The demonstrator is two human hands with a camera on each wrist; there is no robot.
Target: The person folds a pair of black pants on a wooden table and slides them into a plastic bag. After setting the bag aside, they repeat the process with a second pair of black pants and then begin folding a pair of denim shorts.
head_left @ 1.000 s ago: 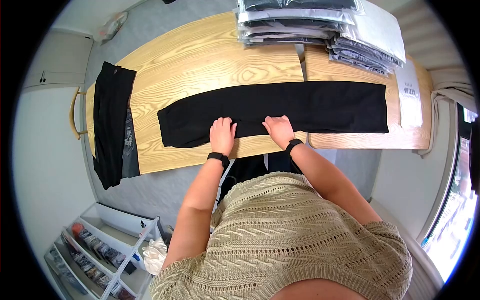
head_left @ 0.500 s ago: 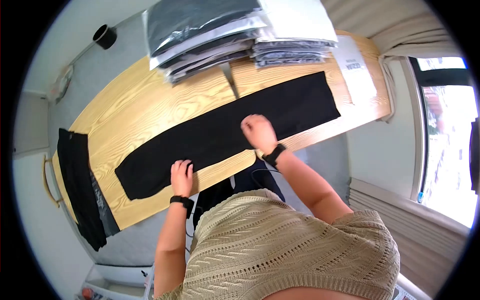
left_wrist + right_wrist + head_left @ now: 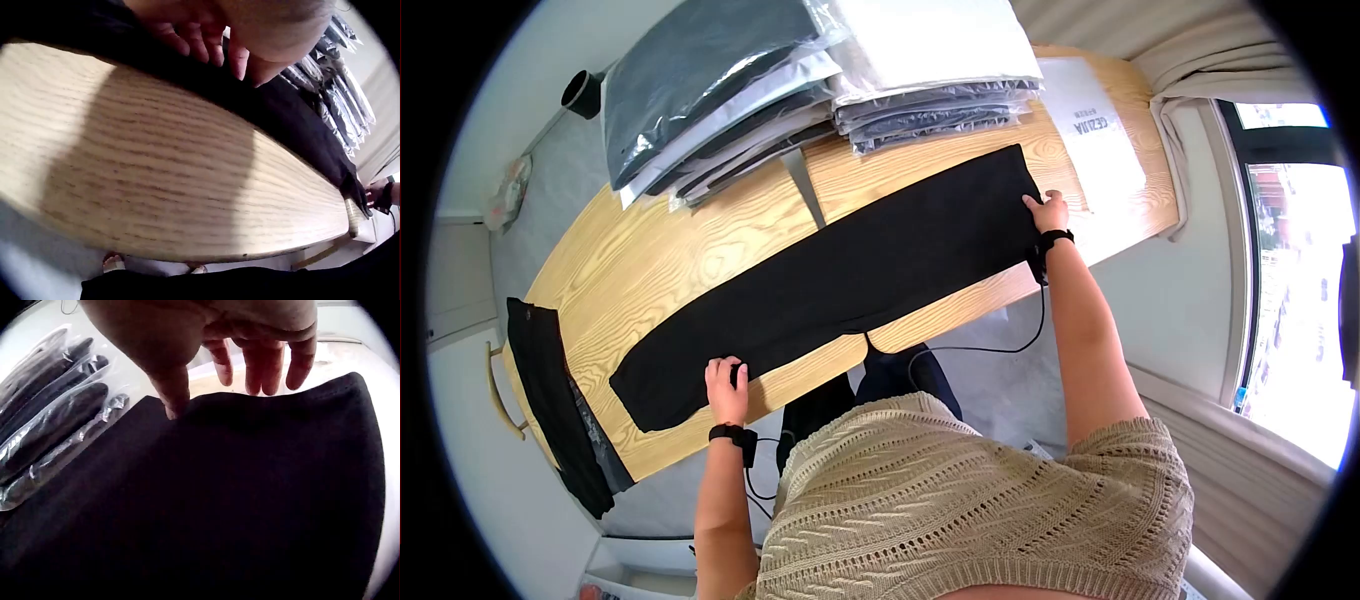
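Note:
Black trousers (image 3: 830,270), folded lengthwise into a long flat strip, lie slantwise across the wooden table. My left hand (image 3: 727,388) rests on their near edge toward the left end, and in the left wrist view its fingertips (image 3: 237,65) touch the black cloth. At the far right end is my right hand (image 3: 1049,212). In the right wrist view its thumb (image 3: 175,403) lies on the cloth by the end edge, while the other fingers (image 3: 269,375) extend loosely just past that edge.
Bagged garments (image 3: 720,80) stand in tall stacks at the back of the table (image 3: 700,250). A printed clear bag (image 3: 1095,130) lies at the right. Another black garment (image 3: 550,390) hangs over the left end. A cable (image 3: 990,350) trails from the right wristband.
My right hand has moved right from the middle of the trousers to their end. My left hand has shifted left along the near edge. The head view has turned toward the right.

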